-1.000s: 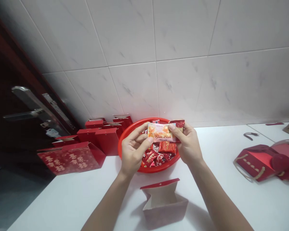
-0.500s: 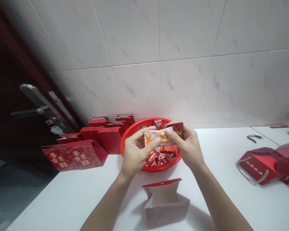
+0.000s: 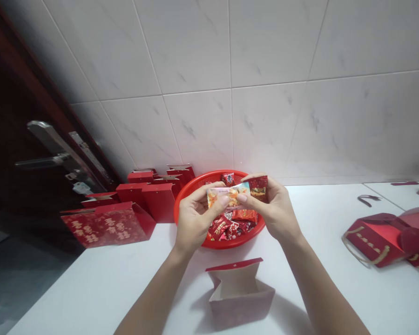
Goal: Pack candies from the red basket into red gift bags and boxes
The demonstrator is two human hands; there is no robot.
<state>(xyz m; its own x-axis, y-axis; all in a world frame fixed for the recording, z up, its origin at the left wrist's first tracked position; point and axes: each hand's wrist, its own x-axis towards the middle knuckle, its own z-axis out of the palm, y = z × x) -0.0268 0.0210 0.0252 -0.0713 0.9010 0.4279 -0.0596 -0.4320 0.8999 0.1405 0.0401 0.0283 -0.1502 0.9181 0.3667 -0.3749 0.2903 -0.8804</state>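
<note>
Above the red basket (image 3: 181,228), my left hand (image 3: 195,218) pinches one end of a pale candy packet (image 3: 226,195) with orange pictures. My right hand (image 3: 274,207) grips a dark red candy packet (image 3: 258,188), and its thumb presses on the other end of the pale one. Below both hands, the basket holds several wrapped candies (image 3: 226,229), mostly red. Nearer me stands a paper gift bag (image 3: 242,309), its mouth gaping and its pale inside showing. My curled fingers behind the packets are partly hidden.
To the left, several red gift bags (image 3: 158,202) stand together by the wall, a patterned one (image 3: 108,228) in front. Dark red boxes with cord handles (image 3: 370,239) lie at the right, near a dark strip (image 3: 369,200). A door handle (image 3: 43,162) is at far left.
My right thumb has slid slightly left and down along the pale packet, uncovering more of its blue right end. Both hands stay over the basket; the bags have not moved.
</note>
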